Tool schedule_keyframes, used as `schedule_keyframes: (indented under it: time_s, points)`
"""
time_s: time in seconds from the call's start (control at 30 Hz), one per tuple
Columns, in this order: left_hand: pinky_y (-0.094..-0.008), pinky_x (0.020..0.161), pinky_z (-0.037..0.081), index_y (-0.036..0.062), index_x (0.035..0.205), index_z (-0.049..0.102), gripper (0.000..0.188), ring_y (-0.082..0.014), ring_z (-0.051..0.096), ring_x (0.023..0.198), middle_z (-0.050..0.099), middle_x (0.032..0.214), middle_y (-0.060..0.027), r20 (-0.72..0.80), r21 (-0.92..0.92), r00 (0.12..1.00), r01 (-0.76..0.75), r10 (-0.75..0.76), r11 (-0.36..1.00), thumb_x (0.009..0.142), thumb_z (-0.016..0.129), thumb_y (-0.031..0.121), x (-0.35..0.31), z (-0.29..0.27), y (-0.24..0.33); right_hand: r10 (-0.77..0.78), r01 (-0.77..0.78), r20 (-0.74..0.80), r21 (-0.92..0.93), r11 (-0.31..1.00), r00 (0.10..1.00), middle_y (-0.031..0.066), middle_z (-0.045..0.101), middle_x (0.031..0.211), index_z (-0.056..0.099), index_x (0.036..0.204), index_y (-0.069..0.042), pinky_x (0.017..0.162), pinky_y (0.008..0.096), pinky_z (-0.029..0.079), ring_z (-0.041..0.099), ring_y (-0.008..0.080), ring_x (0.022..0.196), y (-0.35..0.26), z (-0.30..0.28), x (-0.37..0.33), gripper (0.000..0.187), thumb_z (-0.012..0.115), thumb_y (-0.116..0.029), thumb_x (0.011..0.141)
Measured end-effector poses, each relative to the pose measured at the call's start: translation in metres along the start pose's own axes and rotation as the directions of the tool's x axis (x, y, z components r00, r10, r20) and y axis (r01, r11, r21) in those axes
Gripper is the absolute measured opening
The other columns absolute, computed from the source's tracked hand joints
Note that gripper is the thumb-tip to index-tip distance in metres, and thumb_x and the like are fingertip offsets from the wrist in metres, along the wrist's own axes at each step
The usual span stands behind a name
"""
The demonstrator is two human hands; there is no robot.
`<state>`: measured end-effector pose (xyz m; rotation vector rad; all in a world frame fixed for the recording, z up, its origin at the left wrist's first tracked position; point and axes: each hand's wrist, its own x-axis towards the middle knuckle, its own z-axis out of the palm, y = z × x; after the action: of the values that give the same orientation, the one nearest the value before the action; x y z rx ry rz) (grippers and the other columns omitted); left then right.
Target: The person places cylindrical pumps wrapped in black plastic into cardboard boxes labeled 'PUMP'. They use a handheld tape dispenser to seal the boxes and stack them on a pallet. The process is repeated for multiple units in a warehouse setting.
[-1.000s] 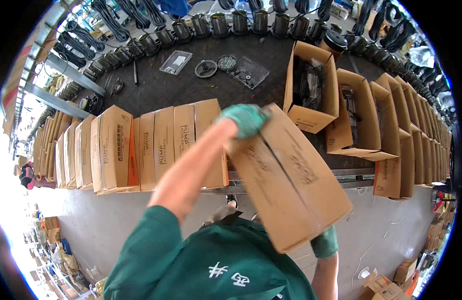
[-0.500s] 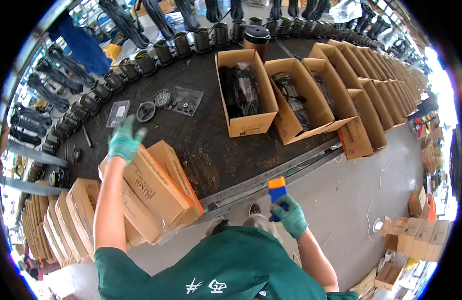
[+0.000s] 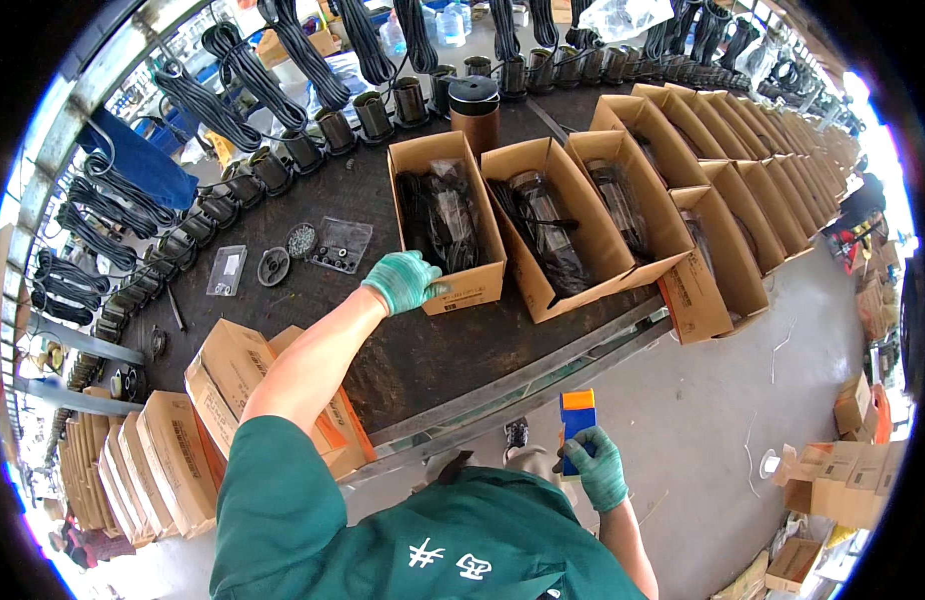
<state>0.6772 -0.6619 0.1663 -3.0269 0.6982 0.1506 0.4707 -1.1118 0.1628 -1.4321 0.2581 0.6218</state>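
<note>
My left hand [image 3: 407, 283], in a green glove, is at the near left corner of an open carton [image 3: 473, 287]. Its fingers point right across the carton's front, slightly parted; whether they press on the cardboard I cannot tell. Inside that carton lies a plastic-wrapped metal pump [image 3: 451, 215] with a coiled black cable. My right hand [image 3: 595, 468], also gloved, is closed round a flat blue block with an orange top [image 3: 577, 412], held upright beyond the bench's front edge. To the right of the first carton stands a second open carton [image 3: 548, 308], with another pump in it.
Rows of open cartons [image 3: 738, 265] run to the right. Folded cartons [image 3: 173, 450] lean at the lower left. Behind stand several metal cylinders [image 3: 335, 130] with black cables, and a brown cup [image 3: 476, 125]. Small parts [image 3: 338, 245] and dishes lie on the dark bench [image 3: 423, 350].
My left hand has moved right, from above the folded cartons to the open carton's corner. My right hand still holds the blue and orange block. The whole view has shifted.
</note>
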Motion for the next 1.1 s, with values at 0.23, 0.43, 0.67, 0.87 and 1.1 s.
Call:
schedule_keyframes:
  time_s: [0.23,0.43,0.67,0.87,1.1]
  points:
    - [-0.0470,0.071,0.056,0.0080,0.080,0.070,0.041,-0.0343,0.066,0.079,0.070,0.077,-0.0123,-0.121,-0.106,0.992,0.030,-0.043,0.994,0.101,0.061,0.042,-0.016,0.003,0.123,-0.208,0.217,0.163,-0.038,0.975,0.964,0.0127,0.066,0.126,0.048,0.151,-0.010,0.085,0.0372,0.062,0.068,0.0192,0.104,-0.040,-0.032,0.021,0.064,0.078,-0.011,0.095]
    - [-0.0472,0.076,0.056,0.0092,0.084,0.068,0.027,-0.0343,0.066,0.082,0.068,0.081,-0.0108,-0.051,-0.337,0.969,0.209,-0.240,0.918,0.091,0.073,0.035,-0.076,0.004,0.237,-0.404,0.445,0.406,-0.007,0.896,0.820,0.0139,0.065,0.135,0.032,0.167,-0.013,0.095,0.0377,0.057,0.066,0.0212,0.112,-0.041,-0.034,0.047,0.095,0.086,-0.015,0.090]
    - [-0.0451,0.097,0.055,0.0062,0.120,0.068,0.034,-0.0378,0.066,0.109,0.067,0.116,-0.0176,-0.254,-0.596,0.799,0.314,-0.545,0.739,0.088,0.075,0.014,-0.120,-0.009,0.233,-0.430,0.453,0.469,0.071,0.889,0.771,0.0140,0.072,0.119,0.029,0.167,-0.012,0.083,0.0347,0.060,0.072,0.0186,0.099,-0.020,0.036,0.068,0.092,0.078,-0.001,0.090]
    - [-0.0501,0.110,0.048,0.0030,0.139,0.057,0.044,-0.0434,0.059,0.126,0.061,0.138,-0.0235,-0.419,-0.437,0.577,0.549,-0.701,0.713,0.098,0.067,0.016,-0.072,-0.038,0.084,-0.435,0.592,0.457,-0.290,0.752,0.776,0.0241,0.075,0.108,0.032,0.166,-0.020,0.083,0.0426,0.061,0.078,0.0337,0.099,-0.028,0.097,0.090,0.088,0.081,-0.019,0.093]
    - [-0.0495,0.103,0.051,0.0093,0.134,0.067,0.043,-0.0424,0.065,0.122,0.070,0.130,-0.0212,0.376,-0.292,0.916,0.261,-0.140,0.920,0.109,0.047,0.038,0.004,-0.023,0.003,-0.390,0.543,0.451,-0.282,0.791,0.803,0.0238,0.071,0.125,0.036,0.164,-0.014,0.094,0.0408,0.059,0.075,0.0305,0.108,-0.029,0.091,0.092,0.087,0.084,-0.028,0.093]
